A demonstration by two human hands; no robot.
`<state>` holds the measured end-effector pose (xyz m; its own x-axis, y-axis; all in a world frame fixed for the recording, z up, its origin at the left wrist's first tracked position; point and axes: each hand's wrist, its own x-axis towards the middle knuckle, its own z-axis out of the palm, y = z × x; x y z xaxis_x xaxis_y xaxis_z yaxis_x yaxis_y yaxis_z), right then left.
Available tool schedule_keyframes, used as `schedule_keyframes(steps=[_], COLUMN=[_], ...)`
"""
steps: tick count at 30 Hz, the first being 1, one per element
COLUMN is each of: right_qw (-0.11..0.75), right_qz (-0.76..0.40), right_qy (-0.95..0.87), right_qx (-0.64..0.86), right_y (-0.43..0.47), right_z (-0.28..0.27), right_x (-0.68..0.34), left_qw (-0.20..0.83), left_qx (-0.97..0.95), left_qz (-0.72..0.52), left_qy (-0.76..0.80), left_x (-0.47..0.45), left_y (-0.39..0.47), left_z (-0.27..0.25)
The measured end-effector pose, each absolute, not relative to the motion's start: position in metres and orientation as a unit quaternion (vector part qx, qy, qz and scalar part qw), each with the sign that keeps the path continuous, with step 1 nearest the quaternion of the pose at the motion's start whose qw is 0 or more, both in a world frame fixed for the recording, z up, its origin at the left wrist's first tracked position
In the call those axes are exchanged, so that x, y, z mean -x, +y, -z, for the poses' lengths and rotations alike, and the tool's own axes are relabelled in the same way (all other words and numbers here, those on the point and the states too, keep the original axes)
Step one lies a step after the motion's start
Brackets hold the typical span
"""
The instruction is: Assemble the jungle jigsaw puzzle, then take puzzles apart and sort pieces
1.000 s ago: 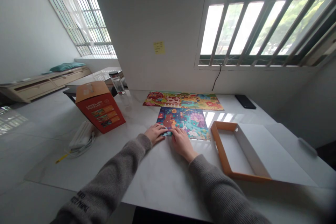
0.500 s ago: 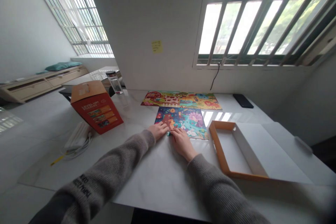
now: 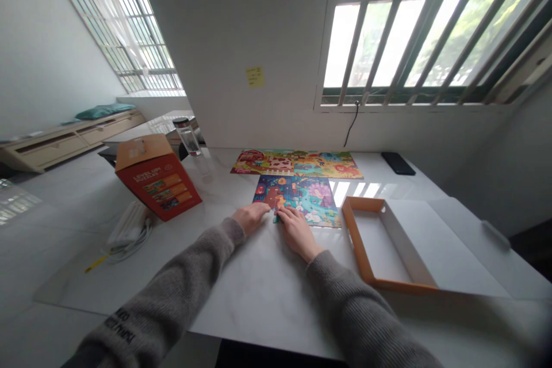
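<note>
The left arm [image 3: 172, 282] reaches from the lower left, the right arm [image 3: 353, 305] from the lower right; below the frame's centre, left hand [image 3: 251, 217] and right hand [image 3: 298, 232] lie close but apart, backs upward.

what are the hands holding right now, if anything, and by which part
The right hand touches the near edge of the dark blue puzzle; the left hand is by its near left corner. Whether either grips anything cannot be told.

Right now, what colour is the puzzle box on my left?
The puzzle box has a red lettered side and an orange-brown top, head view.
</note>
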<state>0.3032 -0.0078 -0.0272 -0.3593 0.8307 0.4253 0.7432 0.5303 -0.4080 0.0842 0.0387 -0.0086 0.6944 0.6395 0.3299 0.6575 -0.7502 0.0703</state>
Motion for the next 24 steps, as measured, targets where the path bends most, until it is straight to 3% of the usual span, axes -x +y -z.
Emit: schedule_keyframes(steps=[3, 7, 15, 24], right_qw=[0.388, 0.457, 0.313, 0.31], right_qz=[-0.122, -0.11, -0.032, -0.035], right_qy=[-0.765, -0.687, -0.776, -0.781], right_qx=[0.5, 0.553, 0.547, 0.542], right_y=[-0.005, -0.008, -0.028, -0.026], right_z=[0.025, 0.017, 0.018, 0.017], right_x=[-0.308, -0.322, -0.341, -0.344], left_qw=[0.003, 0.006, 0.05, 0.043], left_qx=[0.914, 0.943, 0.966, 0.943], left_qz=[0.2, 0.125, -0.005, 0.005], left_qy=[-0.353, -0.309, -0.254, -0.33], left_x=[-0.095, -0.125, -0.153, -0.16], left_y=[0.037, 0.042, 0.058, 0.056], left_z=[0.015, 0.02, 0.0, -0.006])
